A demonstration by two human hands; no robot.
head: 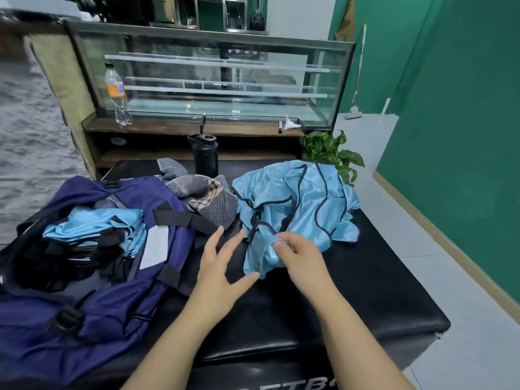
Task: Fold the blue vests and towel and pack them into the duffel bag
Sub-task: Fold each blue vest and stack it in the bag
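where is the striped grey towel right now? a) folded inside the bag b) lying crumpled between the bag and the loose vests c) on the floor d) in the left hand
b: the towel lies crumpled between the bag and the loose vests.

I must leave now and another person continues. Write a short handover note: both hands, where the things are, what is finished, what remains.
Right hand pinches the edge of the crumpled light-blue satin vest pile on the black padded bench. Left hand is open, beside that edge.
Done: several folded light-blue vests lie inside the open navy duffel bag.
Left: fold the pile's vests and the grey striped towel, unfolded behind the bag, then pack them.
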